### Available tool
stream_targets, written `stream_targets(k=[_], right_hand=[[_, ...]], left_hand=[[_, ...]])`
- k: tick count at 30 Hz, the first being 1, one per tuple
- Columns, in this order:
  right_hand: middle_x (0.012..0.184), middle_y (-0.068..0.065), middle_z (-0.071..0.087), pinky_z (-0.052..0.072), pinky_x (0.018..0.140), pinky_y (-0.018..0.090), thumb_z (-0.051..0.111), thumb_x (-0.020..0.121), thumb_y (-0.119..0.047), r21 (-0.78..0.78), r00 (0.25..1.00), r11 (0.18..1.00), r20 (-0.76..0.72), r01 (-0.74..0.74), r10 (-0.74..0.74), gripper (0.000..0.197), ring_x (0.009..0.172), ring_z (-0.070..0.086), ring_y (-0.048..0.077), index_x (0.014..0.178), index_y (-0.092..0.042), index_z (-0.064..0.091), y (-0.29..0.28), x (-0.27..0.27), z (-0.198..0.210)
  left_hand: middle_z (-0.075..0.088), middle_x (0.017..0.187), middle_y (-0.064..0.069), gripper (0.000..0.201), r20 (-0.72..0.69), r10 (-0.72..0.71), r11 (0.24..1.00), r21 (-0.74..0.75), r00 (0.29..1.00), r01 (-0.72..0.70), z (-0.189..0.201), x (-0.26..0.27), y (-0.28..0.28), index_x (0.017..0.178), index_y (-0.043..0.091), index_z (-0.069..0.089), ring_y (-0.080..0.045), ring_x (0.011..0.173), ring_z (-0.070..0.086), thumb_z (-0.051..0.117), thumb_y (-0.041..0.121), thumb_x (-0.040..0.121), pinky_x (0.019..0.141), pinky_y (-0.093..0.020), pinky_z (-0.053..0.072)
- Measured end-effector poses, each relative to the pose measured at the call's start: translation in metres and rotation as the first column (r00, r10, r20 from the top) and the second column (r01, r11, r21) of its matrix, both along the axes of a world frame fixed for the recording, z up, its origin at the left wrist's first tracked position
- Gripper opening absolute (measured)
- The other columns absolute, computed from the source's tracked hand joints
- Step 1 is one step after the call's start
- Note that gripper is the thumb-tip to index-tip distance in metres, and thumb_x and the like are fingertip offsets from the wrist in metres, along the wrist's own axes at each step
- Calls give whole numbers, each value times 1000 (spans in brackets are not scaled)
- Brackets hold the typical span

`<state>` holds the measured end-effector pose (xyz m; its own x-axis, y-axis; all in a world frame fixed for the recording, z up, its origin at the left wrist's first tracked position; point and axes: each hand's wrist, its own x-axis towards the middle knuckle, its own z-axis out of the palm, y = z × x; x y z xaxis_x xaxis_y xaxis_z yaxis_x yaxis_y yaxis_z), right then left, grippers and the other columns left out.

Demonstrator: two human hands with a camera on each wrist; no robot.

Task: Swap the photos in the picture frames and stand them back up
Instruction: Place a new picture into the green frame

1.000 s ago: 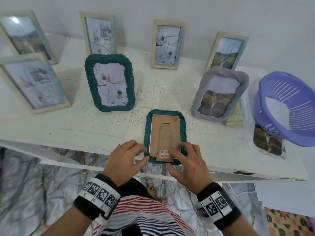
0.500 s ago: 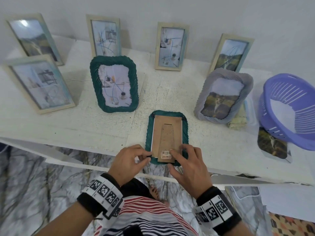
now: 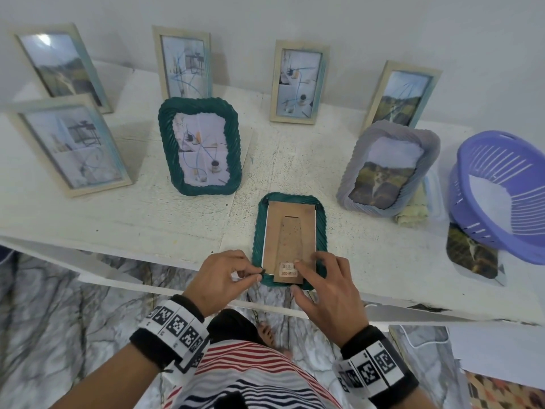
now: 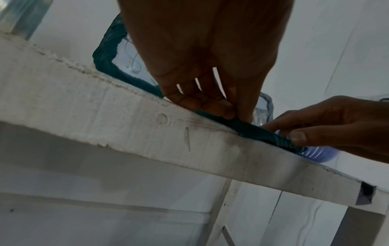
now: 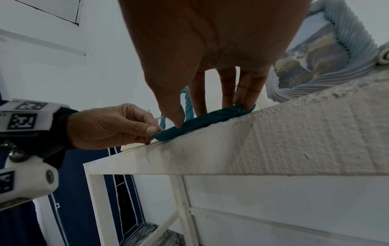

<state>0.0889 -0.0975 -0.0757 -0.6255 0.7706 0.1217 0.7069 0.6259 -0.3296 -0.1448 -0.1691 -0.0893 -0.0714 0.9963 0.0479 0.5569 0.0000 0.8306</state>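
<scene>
Green ribbed edging at the near left corner of the face-down frame [image 3: 290, 240] is being pinched between the curled thumb and fingers of the left hand [image 3: 219, 283]. Its brown cardboard backing [image 3: 290, 236] is being pressed by the straight fingers of the right hand [image 3: 330, 293], with the thumb set against the near edge. This frame is being kept flat at the front edge of the white table [image 3: 147, 219]. A green frame [image 3: 200, 146] and a grey frame [image 3: 389, 168] are being kept upright behind. A loose photo [image 3: 472, 255] is lying beside a purple basket [image 3: 501, 196].
</scene>
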Motion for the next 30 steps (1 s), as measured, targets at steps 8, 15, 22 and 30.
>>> stream_targets(k=[8,15,22,30], right_hand=[[110,2,54,53,69,29,58,81,-48,-62,997,998,-74,-26,21,39,97,46,20,111,-25,65,6,0,9],[98,8,56,46,71,35,44,89,-47,-49,970,987,-183,151,-157,53,87,50,26,122,-10,61,64,-17,20],[104,18,54,44,82,44,57,91,-24,-105,982,978,-17,183,-185,34,94,48,37,118,-4,62,94,-34,12],[116,9,47,41,99,35,55,91,-20,-498,907,823,-152,273,-393,37,108,49,27,127,-12,57,101,-37,14]], left_hand=[[55,89,12,28,-300,-50,993,88,953,80,11,-8,19,98,29,74,-8,83,53,58,50,88,72,-35,48],[40,149,2,57,-488,-78,997,-22,869,77,19,15,62,136,32,51,-19,131,37,38,63,89,105,-43,33],[48,144,3,59,-627,-113,994,-69,771,89,19,17,83,130,37,55,-22,126,44,38,67,81,105,-44,27],[49,141,5,57,-619,-94,996,-58,780,74,15,17,82,129,40,55,-20,125,44,41,67,81,106,-48,29]])
